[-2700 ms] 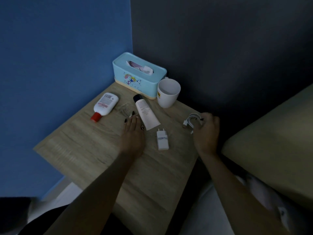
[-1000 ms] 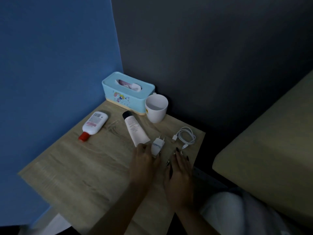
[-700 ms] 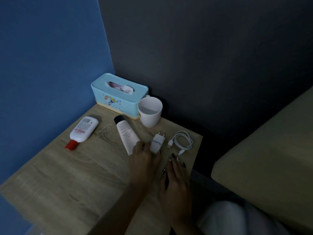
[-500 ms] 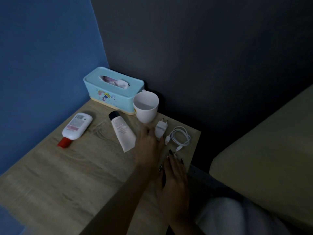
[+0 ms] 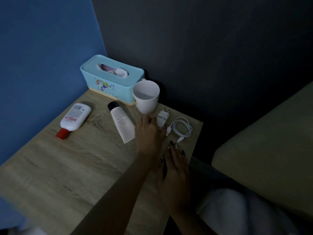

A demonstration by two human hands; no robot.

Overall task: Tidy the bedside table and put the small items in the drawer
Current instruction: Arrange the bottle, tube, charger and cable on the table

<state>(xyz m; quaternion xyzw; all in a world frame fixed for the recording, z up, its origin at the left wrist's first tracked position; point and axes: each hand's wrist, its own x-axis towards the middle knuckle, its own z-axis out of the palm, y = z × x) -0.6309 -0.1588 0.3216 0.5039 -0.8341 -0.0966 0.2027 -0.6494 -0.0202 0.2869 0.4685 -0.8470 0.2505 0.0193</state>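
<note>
A white charger plug lies on the wooden bedside table just below a white mug. My left hand rests flat beside it, fingers apart, fingertips touching the plug's near end. A coiled white cable lies right of the plug. My right hand lies flat near the table's right edge, fingers spread, its nails just short of the cable. A white tube with a black cap and a white bottle with a red cap lie further left. No drawer is in view.
A light-blue tissue box stands in the back corner against the blue and dark walls. A bed mattress sits close on the right, with a dark gap between it and the table.
My left hand has slid the charger plug away from me, up beside the mug and the cable. My right hand let go of the cable earlier and now lies flat.
</note>
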